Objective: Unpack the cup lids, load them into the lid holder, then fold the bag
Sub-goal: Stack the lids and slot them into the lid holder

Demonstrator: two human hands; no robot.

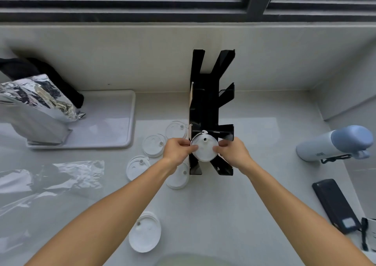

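Observation:
A tall black lid holder [204,107] stands on the counter against the wall. A white stack of cup lids [204,150] sits in its lowest front slot. My left hand [177,150] pinches the stack's left edge and my right hand [232,152] pinches its right edge. Several other white lid stacks lie on the counter to the left of the holder, such as one at the back [176,130], one beside it [153,145] and one near me [144,233]. The clear plastic bag [50,182] lies crumpled and flat at the left.
A silver foil pouch [34,111] stands on a white tray [114,123] at the back left. A blue-grey bottle [333,143] lies at the right, with a black phone [333,204] nearer me. A window sill runs along the back.

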